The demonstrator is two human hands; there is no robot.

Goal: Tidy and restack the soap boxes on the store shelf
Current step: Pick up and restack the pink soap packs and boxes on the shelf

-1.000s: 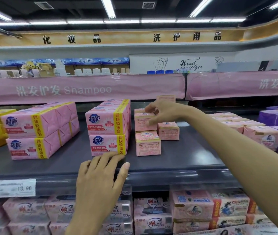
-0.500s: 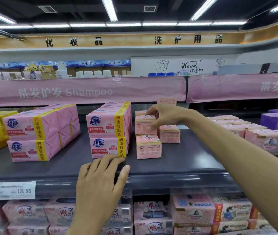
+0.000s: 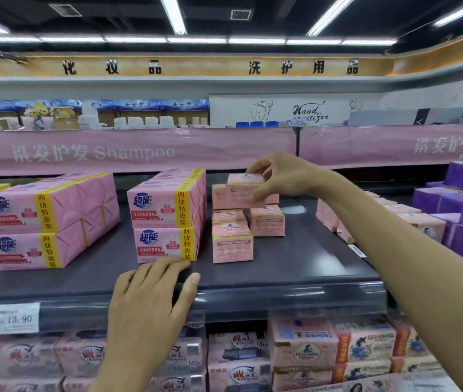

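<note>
Left hand (image 3: 151,295) lies flat on the front lip of the dark shelf (image 3: 295,267), fingers straight, holding nothing, tips right at the lower pink multipack (image 3: 165,244) with its yellow band. Further back, the soap boxes (image 3: 232,244) stand mid-shelf in an uneven cluster, pale pink and square-edged. At the stack's top, right hand (image 3: 278,176) pinches the top box (image 3: 245,179) between thumb and fingers. A pink Shampoo banner (image 3: 128,151) runs behind.

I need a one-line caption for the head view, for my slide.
Right hand grips a small pink soap box at the stack's top; left hand rests on the shelf.
</note>
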